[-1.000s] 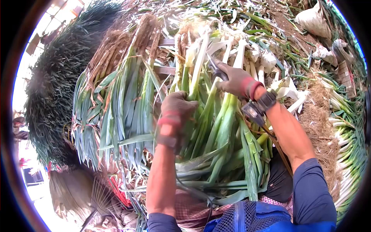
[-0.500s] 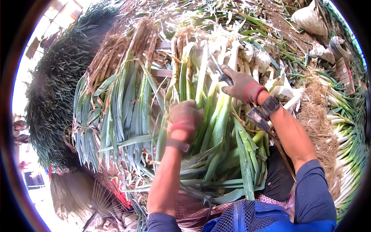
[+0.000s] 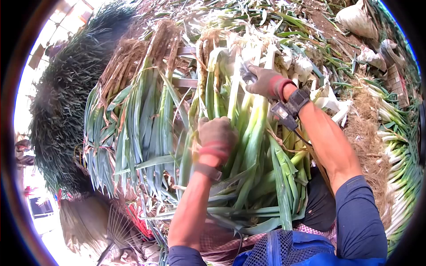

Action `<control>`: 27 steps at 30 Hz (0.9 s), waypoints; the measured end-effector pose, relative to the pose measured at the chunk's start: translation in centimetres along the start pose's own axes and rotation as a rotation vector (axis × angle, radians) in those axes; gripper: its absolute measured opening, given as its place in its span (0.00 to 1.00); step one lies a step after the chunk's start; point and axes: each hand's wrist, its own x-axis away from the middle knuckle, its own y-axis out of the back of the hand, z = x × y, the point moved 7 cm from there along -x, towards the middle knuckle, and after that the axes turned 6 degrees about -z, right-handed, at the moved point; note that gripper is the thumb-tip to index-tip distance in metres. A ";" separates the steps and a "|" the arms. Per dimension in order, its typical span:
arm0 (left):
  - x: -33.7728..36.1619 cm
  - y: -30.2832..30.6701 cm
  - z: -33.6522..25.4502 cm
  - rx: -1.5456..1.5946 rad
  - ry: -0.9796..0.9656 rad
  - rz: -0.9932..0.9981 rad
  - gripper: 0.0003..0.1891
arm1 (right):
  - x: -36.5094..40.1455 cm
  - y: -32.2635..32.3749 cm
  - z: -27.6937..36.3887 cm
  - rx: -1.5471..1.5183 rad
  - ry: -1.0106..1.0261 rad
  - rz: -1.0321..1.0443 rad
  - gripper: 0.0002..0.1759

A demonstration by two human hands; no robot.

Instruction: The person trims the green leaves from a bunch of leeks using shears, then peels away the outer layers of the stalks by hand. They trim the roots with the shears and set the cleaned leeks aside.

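Note:
Long green leeks (image 3: 253, 137) with white stalks lie in a heap before me, their roots pointing away. My left hand (image 3: 217, 136), in a brown glove with a red cuff, is closed around leek leaves at the middle of the heap. In my right hand (image 3: 267, 83), gloved the same way, is a dark-handled tool (image 3: 248, 73), held against the white stalks; its blade is blurred. More leeks with brown roots (image 3: 146, 106) hang in bunches to the left of my left hand.
A tall mass of dark green leaves (image 3: 66, 102) stands at far left, above a wire rake (image 3: 120, 226). Trimmed leeks (image 3: 401, 186) line the right edge beside a strip of cut roots (image 3: 366, 142). A white sack (image 3: 357, 20) sits at top right.
My right hand has moved slightly left and up with the tool, which now sits closer to the white stalks. My left hand has shifted a little to the right.

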 end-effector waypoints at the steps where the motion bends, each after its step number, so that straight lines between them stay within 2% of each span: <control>1: -0.1 0.1 0.0 0.002 0.000 -0.006 0.15 | -0.2 -0.1 -0.3 0.077 -0.004 0.029 0.50; 3: 0.2 0.4 -0.2 0.013 -0.030 -0.060 0.13 | 2.3 1.4 1.4 -0.014 0.023 0.014 0.51; 5: 0.6 0.5 -0.8 0.026 -0.043 -0.057 0.13 | 5.0 0.7 2.9 -0.053 0.013 0.264 0.52; 7: 1.0 0.7 -1.7 0.041 -0.054 -0.054 0.12 | 5.9 0.0 1.9 0.034 0.177 0.132 0.52; 9: 1.4 1.1 -2.9 0.012 -0.148 -0.098 0.11 | 7.0 1.5 1.2 0.014 0.163 -0.026 0.49; 11: 1.6 1.1 -3.1 0.032 -0.201 -0.152 0.12 | 8.2 3.2 2.3 0.066 0.102 0.025 0.50; 13: 1.4 1.2 -2.6 0.156 -0.132 -0.126 0.15 | 10.4 2.2 3.4 -0.024 0.047 0.279 0.50; 14: 1.0 1.8 -1.9 0.225 -0.064 -0.089 0.20 | 10.9 0.8 3.1 -0.011 0.135 0.324 0.50; 15: 0.7 1.3 -0.6 0.259 -0.011 -0.105 0.20 | 11.8 0.3 3.4 -0.092 0.364 0.085 0.49; 17: 0.5 0.3 2.6 0.593 0.407 0.128 0.18 | 11.3 0.7 3.7 0.064 0.161 0.177 0.48; 19: 0.1 -0.3 5.4 0.858 0.485 -0.011 0.17 | 11.2 0.7 4.3 0.068 0.138 0.224 0.48; 21: -0.1 -0.8 7.7 0.813 0.527 -0.070 0.18 | 11.7 -0.5 4.5 0.071 0.100 0.370 0.48; 22: -0.2 -0.7 8.0 0.811 0.532 -0.067 0.18 | 12.1 -1.1 4.8 0.030 0.201 0.307 0.49; 23: -0.4 -0.5 8.4 0.653 0.527 -0.031 0.20 | 12.3 -1.5 5.3 -0.009 0.301 0.242 0.49; 24: -0.6 -0.3 8.5 0.497 0.519 0.004 0.21 | 11.9 -1.8 4.9 -0.009 0.301 0.244 0.49; 26: -1.5 0.3 7.8 0.427 0.477 0.060 0.23 | 10.3 -1.1 4.5 0.144 0.178 0.170 0.51; 27: -1.9 0.3 7.2 0.354 0.435 0.115 0.25 | 10.3 -0.9 4.9 0.147 0.178 0.171 0.51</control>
